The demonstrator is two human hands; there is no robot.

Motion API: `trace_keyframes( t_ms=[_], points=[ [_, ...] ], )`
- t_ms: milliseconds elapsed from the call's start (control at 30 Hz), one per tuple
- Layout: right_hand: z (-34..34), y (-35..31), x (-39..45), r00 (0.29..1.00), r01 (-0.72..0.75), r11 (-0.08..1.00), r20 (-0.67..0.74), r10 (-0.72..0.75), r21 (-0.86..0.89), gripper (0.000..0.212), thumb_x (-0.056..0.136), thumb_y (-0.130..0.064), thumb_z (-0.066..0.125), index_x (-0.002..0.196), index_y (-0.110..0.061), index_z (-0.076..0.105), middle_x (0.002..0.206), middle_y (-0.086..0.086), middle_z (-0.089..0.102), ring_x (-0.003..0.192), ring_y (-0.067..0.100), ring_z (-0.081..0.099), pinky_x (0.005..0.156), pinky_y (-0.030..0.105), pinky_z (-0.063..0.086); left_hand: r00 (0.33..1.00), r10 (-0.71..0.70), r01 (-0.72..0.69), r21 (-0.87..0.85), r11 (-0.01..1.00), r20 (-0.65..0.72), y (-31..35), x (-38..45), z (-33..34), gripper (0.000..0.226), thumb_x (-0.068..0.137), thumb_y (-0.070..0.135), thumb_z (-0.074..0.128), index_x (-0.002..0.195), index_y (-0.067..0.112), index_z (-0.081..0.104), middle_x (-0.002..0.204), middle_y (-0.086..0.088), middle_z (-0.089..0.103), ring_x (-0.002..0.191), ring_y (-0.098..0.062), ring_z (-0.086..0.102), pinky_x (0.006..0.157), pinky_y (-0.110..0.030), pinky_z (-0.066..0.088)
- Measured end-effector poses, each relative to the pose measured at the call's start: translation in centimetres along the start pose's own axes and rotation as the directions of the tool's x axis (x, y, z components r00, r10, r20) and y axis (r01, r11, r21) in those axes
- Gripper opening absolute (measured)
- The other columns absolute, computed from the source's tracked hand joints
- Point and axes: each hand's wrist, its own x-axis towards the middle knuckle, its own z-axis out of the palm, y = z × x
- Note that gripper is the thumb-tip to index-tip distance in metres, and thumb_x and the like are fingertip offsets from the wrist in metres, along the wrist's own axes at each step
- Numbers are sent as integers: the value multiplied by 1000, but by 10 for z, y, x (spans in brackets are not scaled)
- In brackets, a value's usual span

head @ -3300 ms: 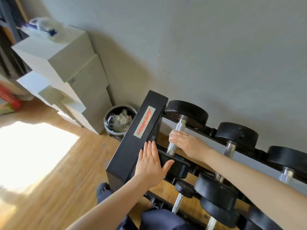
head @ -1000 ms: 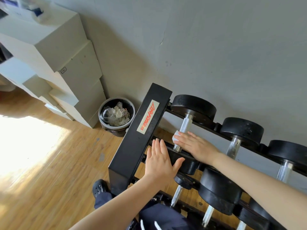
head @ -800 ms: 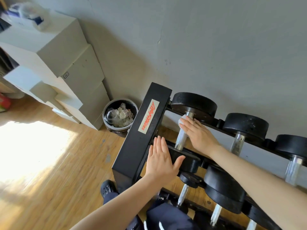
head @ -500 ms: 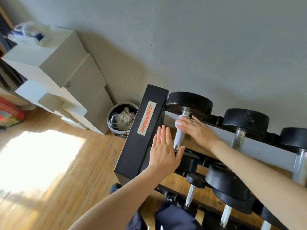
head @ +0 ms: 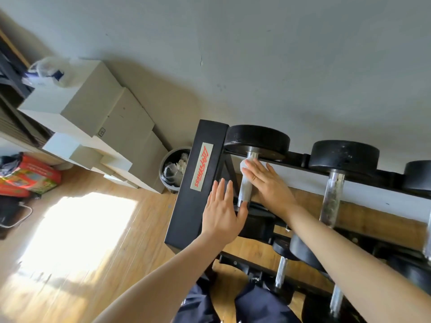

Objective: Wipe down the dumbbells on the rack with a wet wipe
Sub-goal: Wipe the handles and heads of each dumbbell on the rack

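A black dumbbell rack (head: 198, 183) stands against the grey wall, with a red-lettered label on its end panel. The leftmost top dumbbell (head: 256, 141) has a chrome handle wrapped in a white wet wipe (head: 245, 185). My right hand (head: 265, 185) holds the wipe against that handle near the far weight; its fingers lie over the wipe and the thumb is hidden. My left hand (head: 221, 220) rests flat on the end panel's edge, fingers straight. A second dumbbell (head: 342, 157) sits to the right with a dull, spotted handle.
Smaller dumbbells (head: 282, 269) lie on the lower tier by my knees. A round bin (head: 175, 169) holding used wipes stands left of the rack. Stacked white boxes (head: 93, 108) fill the corner beyond it. Sunlit wooden floor (head: 81, 229) lies to the left.
My right hand has slid the wipe up the handle, from the near end toward the far weight. My left hand stays flat on the rack.
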Motion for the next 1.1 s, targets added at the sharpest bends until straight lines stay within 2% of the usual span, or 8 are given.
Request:
trace_keyframes(
  t_ms=[200,367,567,667,800,867,967,1100],
  points=[
    [-12,15,-7,947,314,948,92,-308,-57,80,67,1,77,139,-12,45,147,6,40,138,22,27,108,47,22,1000,-17,17,-5,1000,-14,1,0,2,79,88,63,14,156,21,12,163,1,6,150,-15,-5,112,-23,-6],
    [-8,18,11,997,73,997,4,-73,13,60,83,7,45,141,-8,41,150,5,30,138,24,25,106,54,34,999,-18,18,14,1000,-31,0,2,4,64,101,50,30,155,22,12,163,1,6,150,-15,-3,113,-24,-6],
    [-7,13,-12,947,301,953,106,-303,41,82,65,10,74,139,-9,46,147,7,41,138,23,28,109,46,24,1000,-13,14,17,1000,-26,-1,2,5,72,93,56,21,155,20,15,163,1,10,150,-16,2,112,-22,-4],
    [-7,19,2,964,249,968,93,-250,23,77,68,9,72,138,-11,47,146,7,42,138,22,28,109,48,25,1000,-20,20,20,1000,-15,-1,3,6,69,96,55,23,155,21,15,163,0,11,150,-16,2,111,-22,-5],
    [-4,10,8,999,29,998,18,-30,64,77,71,17,64,140,-10,43,150,4,33,140,24,22,110,48,14,1000,-18,18,14,1000,-17,-2,4,7,68,96,53,25,155,20,17,163,0,12,150,-16,3,113,-23,-3],
    [0,6,-2,989,119,989,74,-126,92,81,69,18,63,142,-11,42,151,3,32,142,22,20,112,43,16,1000,-17,17,4,1000,-14,-2,3,7,71,94,55,22,155,19,18,162,-1,13,150,-16,4,114,-23,-2],
    [-3,13,-9,953,255,960,140,-269,111,70,79,6,60,143,-13,41,151,2,34,143,19,20,114,40,16,1000,-15,15,-15,1000,-24,-1,2,7,86,82,64,8,155,19,19,162,-1,16,150,-16,6,112,-21,-2],
    [0,6,-7,992,-10,985,126,-12,172,53,97,-18,37,149,-18,24,156,-4,15,146,14,7,116,40,17,999,-6,5,-21,1000,-46,-1,1,5,94,75,64,2,154,16,22,161,-3,19,149,-17,9,112,-21,0]
  ],
)
